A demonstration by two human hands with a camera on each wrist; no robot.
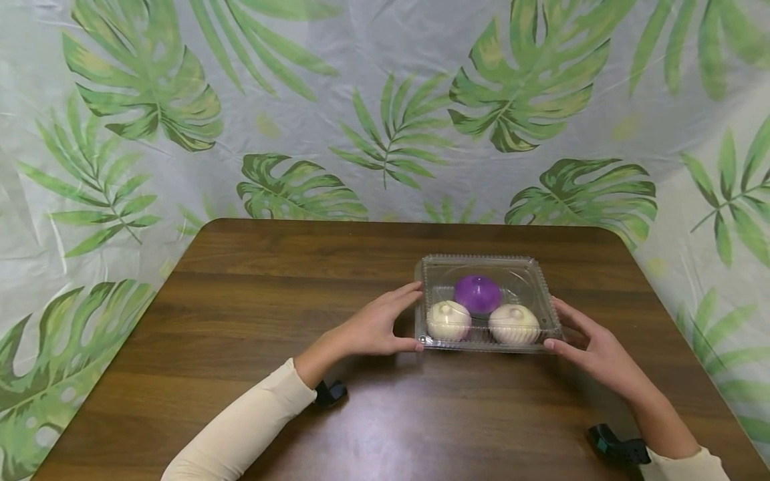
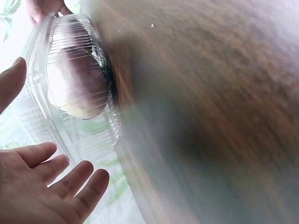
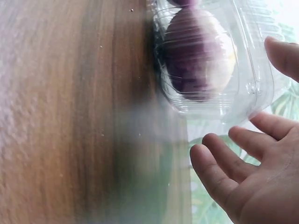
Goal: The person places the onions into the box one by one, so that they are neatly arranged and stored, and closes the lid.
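Observation:
A clear plastic clamshell container [image 1: 481, 267] rests on the table, its lid down. Inside are three round vegetables that look like turnips: a purple one [image 1: 478, 294] at the back, and a cream one at front left [image 1: 448, 321] and front right [image 1: 514, 324]. Purple shows on the lower side of the right one [image 3: 198, 56] in the right wrist view. My left hand [image 1: 379, 324] is at the container's left side, fingers spread and thumb near the front corner. At the opposite side, my right hand [image 1: 592, 344] has its fingers extended, fingertips right at the edge.
The brown wooden table [image 1: 289, 294] has rounded far corners. Behind it hangs a pale leaf-print sheet [image 1: 397, 40]. Dark straps circle both wrists, the left strap [image 1: 331, 393] and the right strap [image 1: 619, 446] both low over the table.

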